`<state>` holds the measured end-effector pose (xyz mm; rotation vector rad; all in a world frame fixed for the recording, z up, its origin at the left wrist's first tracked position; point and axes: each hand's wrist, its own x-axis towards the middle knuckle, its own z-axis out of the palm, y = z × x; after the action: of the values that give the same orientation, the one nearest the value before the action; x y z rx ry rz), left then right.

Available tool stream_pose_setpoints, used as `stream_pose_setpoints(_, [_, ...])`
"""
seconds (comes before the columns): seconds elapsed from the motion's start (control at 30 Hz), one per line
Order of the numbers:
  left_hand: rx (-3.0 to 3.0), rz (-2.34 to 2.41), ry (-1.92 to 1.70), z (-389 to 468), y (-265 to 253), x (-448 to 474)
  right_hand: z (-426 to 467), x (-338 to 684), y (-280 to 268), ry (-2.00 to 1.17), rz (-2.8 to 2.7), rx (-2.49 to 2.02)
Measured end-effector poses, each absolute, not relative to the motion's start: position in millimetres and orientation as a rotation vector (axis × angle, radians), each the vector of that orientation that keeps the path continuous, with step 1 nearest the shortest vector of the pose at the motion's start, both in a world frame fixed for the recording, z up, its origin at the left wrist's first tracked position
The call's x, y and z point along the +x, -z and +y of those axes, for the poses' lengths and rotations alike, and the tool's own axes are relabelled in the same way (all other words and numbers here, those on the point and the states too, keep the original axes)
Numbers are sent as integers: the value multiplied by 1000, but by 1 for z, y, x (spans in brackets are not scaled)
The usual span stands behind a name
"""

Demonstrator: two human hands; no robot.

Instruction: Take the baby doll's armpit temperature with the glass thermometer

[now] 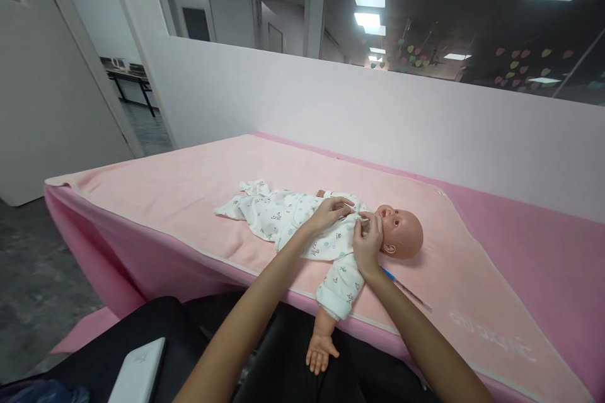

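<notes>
A baby doll (pixel 401 233) lies on its back across the padded table, its bare head to the right. It wears a white printed baby shirt (pixel 338 239) and matching pants (pixel 267 211). My left hand (pixel 331 213) rests over the chest, fingers bent and closed at the shirt's front near the neckline. Beside the chin, my right hand (pixel 368 239) pinches the shirt's collar edge; the exact bit of cloth between the fingertips is too small to make out. One doll arm (pixel 324 334) hangs over the table's near edge, below my right wrist.
A pink blanket (pixel 189 182) covers the table, over a darker pink sheet (pixel 534 214). A thin blue-ended stick (pixel 406 289) lies by my right forearm. At lower left, a white phone-like slab (pixel 137 371) rests on black fabric. A white wall (pixel 378 113) runs behind.
</notes>
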<state>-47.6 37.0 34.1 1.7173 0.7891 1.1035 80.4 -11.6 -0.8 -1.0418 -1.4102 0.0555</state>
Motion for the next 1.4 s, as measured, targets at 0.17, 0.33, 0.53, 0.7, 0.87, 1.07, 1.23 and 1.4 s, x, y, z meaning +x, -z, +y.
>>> stream_pose_setpoints(0.17, [2206,1085,-1370,7,-14,-71,-11,77,3,261,-1813,-858])
stream_pose_setpoints(0.33, [2494,1295,-1452,-4,-1,-83,2,63,-7,416,-1911,-999])
stream_pose_setpoints(0.53, [2439,1568,-1611,0,3,-84,3,55,-8,437,-1870,-1121])
stream_pose_setpoints(0.7, [2461,1616,-1652,-1,1,-85,-3,57,-6,550,-1885,-1186])
stream_pose_setpoints(0.87, [2482,1623,-1641,-2,1,-80,-5,58,-9,532,-1878,-1194])
stream_pose_setpoints(1.07, [2626,1484,-1561,-6,1,-73,-8,60,-8,382,-1826,-959])
stream_pose_setpoints(1.23, [2664,1460,-1512,-7,1,-71,-2,61,-1,367,-1782,-929])
stream_pose_setpoints(1.4, [2655,1515,-1492,-6,2,-72,0,61,0,313,-1790,-947])
